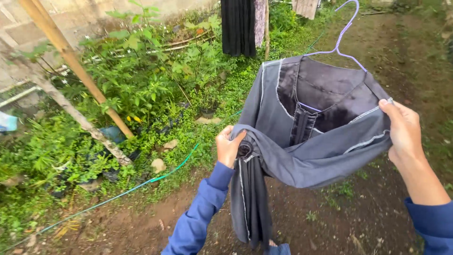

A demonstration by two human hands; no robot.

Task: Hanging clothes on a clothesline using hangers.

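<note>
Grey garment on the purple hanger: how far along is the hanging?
Done: the grey garment already sits inside out on the purple hanger. In hand: the left hand grips bunched fabric, the right hand holds the shoulder. Left: it is not yet hung on any line or pole.

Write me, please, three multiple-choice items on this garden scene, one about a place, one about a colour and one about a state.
1. Where does the green hose lie?
A. on the ground by the plants
B. over the garment
C. on the wall

2. What colour is the hanger?
A. red
B. light purple
C. black

3. How is the grey garment held?
A. folded on the ground
B. pinned to a line
C. gripped by both hands

Answers: 1 A, it runs across the soil under the shrubs. 2 B, its hook shows pale purple. 3 C, the left hand bunches one side and the right hand grips the other.
</note>
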